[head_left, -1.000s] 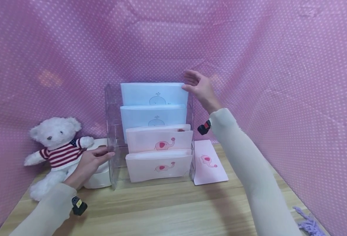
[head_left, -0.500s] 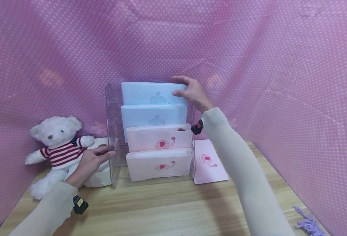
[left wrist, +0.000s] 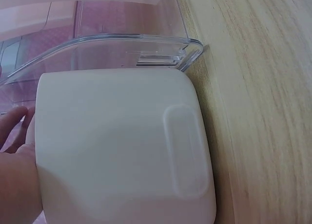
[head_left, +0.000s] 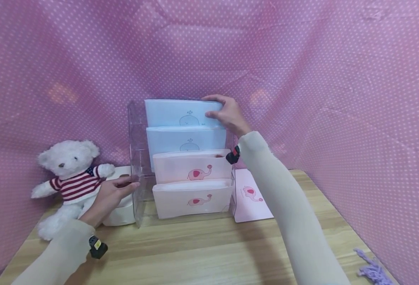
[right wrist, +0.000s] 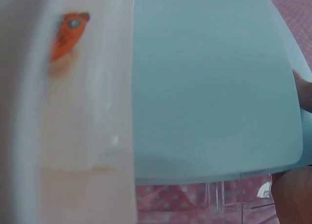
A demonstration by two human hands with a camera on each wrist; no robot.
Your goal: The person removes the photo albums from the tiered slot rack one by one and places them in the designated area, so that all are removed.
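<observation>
In the head view, a clear plastic rack [head_left: 135, 158] holds light-blue and pink storage boxes in stepped tiers. My right hand [head_left: 229, 114] grips the top right corner of the uppermost blue box [head_left: 170, 113], which has a whale drawing. Its thumb lies on the front and its fingers reach over the top edge. Below sit a second blue whale box [head_left: 166, 138] and two pink elephant boxes, an upper pink box [head_left: 170, 168] and a lower pink box [head_left: 174, 202]. My left hand [head_left: 110, 194] holds the rack's left side, its fingertips partly hidden in the left wrist view.
A white container [left wrist: 117, 141] stands just left of the rack, beside a white teddy bear [head_left: 70, 174]. A pink elephant card or panel [head_left: 250, 198] lies right of the rack. Purple yarn [head_left: 373, 271] lies at the table's right edge. An orange object [right wrist: 68, 36] shows inside a pink box.
My right hand has moved left and slightly down from beside the top blue box's corner and taken hold of it. The box has shifted slightly left. My left hand stays in place.
</observation>
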